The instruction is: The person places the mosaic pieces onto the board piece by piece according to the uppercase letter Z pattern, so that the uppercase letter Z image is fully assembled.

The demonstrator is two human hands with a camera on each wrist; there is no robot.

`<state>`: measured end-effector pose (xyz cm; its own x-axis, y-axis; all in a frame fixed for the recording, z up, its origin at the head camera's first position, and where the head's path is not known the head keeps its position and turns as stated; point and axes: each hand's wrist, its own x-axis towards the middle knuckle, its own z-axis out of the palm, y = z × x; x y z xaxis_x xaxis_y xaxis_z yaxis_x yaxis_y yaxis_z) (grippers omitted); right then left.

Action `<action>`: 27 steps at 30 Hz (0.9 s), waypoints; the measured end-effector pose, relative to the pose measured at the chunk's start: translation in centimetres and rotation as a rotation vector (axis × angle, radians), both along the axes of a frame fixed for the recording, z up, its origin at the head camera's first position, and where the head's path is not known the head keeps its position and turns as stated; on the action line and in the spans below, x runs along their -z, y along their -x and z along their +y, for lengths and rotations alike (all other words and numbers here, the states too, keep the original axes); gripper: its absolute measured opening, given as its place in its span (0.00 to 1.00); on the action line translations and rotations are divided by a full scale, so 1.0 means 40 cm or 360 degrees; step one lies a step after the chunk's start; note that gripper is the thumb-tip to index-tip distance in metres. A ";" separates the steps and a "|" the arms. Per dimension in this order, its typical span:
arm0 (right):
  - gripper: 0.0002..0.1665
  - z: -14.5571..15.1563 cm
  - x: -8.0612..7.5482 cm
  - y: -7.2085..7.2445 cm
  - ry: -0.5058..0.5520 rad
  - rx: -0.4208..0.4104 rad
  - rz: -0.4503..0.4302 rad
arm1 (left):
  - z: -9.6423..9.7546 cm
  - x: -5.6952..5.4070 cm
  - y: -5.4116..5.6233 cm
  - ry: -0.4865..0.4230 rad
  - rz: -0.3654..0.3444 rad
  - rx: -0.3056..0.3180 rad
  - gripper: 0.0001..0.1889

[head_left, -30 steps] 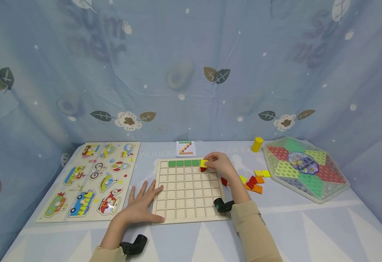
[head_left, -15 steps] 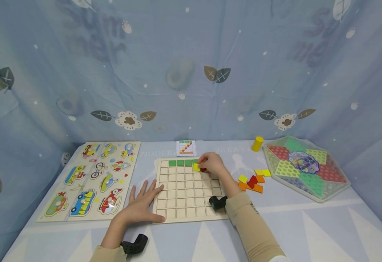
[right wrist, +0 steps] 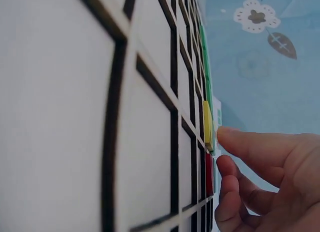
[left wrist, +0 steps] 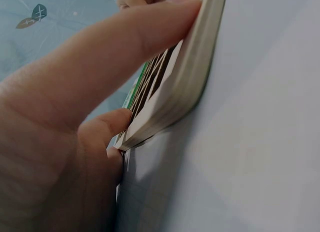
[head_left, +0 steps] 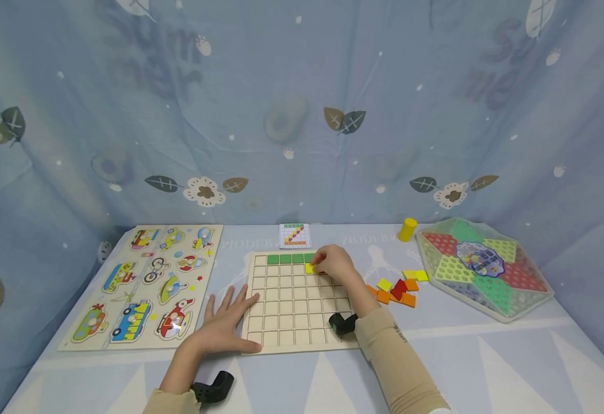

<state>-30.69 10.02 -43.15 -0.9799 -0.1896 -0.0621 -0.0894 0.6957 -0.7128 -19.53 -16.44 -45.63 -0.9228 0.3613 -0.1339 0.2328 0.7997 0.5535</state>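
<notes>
A pale wooden grid board (head_left: 286, 319) lies flat in the head view, with several green tiles (head_left: 285, 259) in its top row. My left hand (head_left: 222, 329) is spread at the board's left side; its thumb rests on the near left corner and its index fingertip on the left edge. Over the far right part is my right hand (head_left: 337, 264), thumb and fingertips right at a yellow tile (right wrist: 207, 124). Nothing shows in the gap between thumb and fingers in the right wrist view. A red tile (right wrist: 209, 173) sits beside the yellow one, mostly hidden by the hand in the head view.
A pattern card (head_left: 295, 236) lies behind the board. Loose orange tiles (head_left: 408, 300), plus red and yellow ones, lie to the right. Farther right are a yellow cylinder (head_left: 407, 229) and a hexagonal game board (head_left: 483, 267). A vehicle puzzle board (head_left: 141, 287) lies at left.
My right hand moved left with the yellow tile, then lowered it into the second row beside the red tile; the thumb and fingers have parted. My left hand stays put.
</notes>
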 end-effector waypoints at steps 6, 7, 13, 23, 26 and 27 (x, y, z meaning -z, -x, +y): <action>0.03 0.025 -0.006 -0.019 0.0153 0.0050 -0.0018 | 0.001 0.001 -0.002 0.0011 -0.0005 -0.0008 0.56; 0.03 0.032 -0.007 -0.022 0.0161 0.0061 -0.0018 | 0.001 0.001 -0.002 0.0006 -0.0003 -0.0008 0.56; 0.04 0.093 -0.004 -0.036 0.0226 0.0150 -0.0037 | 0.000 0.003 0.001 -0.0016 0.0009 0.0005 0.56; 0.07 0.197 -0.007 -0.070 0.0175 0.0307 -0.0130 | -0.001 0.004 0.001 -0.0011 0.0003 0.0017 0.56; 0.09 0.218 -0.004 -0.078 0.0147 0.0334 -0.0179 | -0.003 0.002 -0.001 -0.0007 0.0010 0.0015 0.56; 0.09 0.223 -0.003 -0.080 0.0145 0.0338 -0.0198 | -0.004 0.001 -0.001 -0.0005 0.0012 0.0013 0.56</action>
<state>-27.50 18.94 -43.04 -0.9842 0.0090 -0.1767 0.1439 0.6220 -0.7697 -19.48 -16.60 -45.68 -0.9207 0.3693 -0.1258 0.2436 0.7961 0.5540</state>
